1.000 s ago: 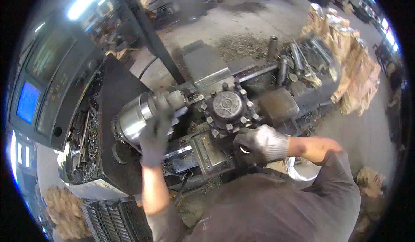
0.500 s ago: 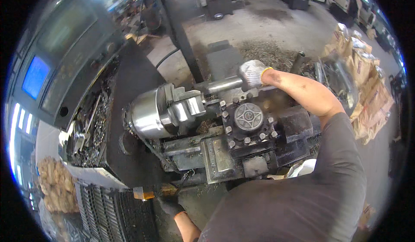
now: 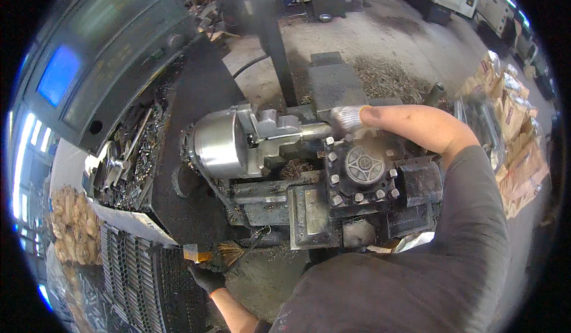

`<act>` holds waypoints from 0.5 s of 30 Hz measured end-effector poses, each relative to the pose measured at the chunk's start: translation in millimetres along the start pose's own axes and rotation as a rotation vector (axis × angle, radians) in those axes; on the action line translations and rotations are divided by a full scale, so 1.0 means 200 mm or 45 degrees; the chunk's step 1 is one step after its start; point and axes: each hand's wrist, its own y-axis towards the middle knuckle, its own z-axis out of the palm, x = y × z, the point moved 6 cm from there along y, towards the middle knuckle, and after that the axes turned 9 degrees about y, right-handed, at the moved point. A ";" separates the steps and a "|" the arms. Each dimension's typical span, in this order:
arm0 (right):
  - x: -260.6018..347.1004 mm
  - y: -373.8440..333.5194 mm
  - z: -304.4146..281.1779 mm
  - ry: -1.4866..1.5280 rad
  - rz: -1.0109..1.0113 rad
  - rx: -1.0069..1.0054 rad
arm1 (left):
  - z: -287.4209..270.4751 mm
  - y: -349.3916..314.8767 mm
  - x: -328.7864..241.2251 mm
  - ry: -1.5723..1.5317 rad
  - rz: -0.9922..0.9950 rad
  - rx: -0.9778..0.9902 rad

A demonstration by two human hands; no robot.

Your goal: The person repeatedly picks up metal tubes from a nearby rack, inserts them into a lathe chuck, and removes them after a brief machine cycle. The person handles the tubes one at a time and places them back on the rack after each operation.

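My right hand (image 3: 347, 119), in a pale knit glove, is closed round the outer end of a round steel bar (image 3: 315, 131). The bar's other end meets the stepped jaws (image 3: 278, 125) of a shiny lathe chuck (image 3: 220, 144); how deep it sits is hidden. Just in front of that hand is the square tool post (image 3: 364, 165) with its bolts. Low at the left, my left hand (image 3: 208, 278) wears a dark glove with an orange cuff. It is beside an amber block-like thing (image 3: 198, 254) and a straw-coloured bristle brush (image 3: 231, 252); its fingers are too dark to read.
Metal chips and tools lie in a tray (image 3: 128, 214) left of the chuck. A control panel with a blue screen (image 3: 58, 75) stands beyond it. Racked tubes (image 3: 128, 267) are at the lower left. Brown paper sacks (image 3: 523, 131) stand at the right.
My right hand has moved the bar left, up to the chuck jaws. The jaws stand at a different angle. My left hand has shifted left, and the brush bristles now show. The view has shifted.
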 end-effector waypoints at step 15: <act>0.50 -0.20 -0.28 0.414 0.042 -0.561 | -0.03 -0.05 -0.06 0.348 0.395 -0.356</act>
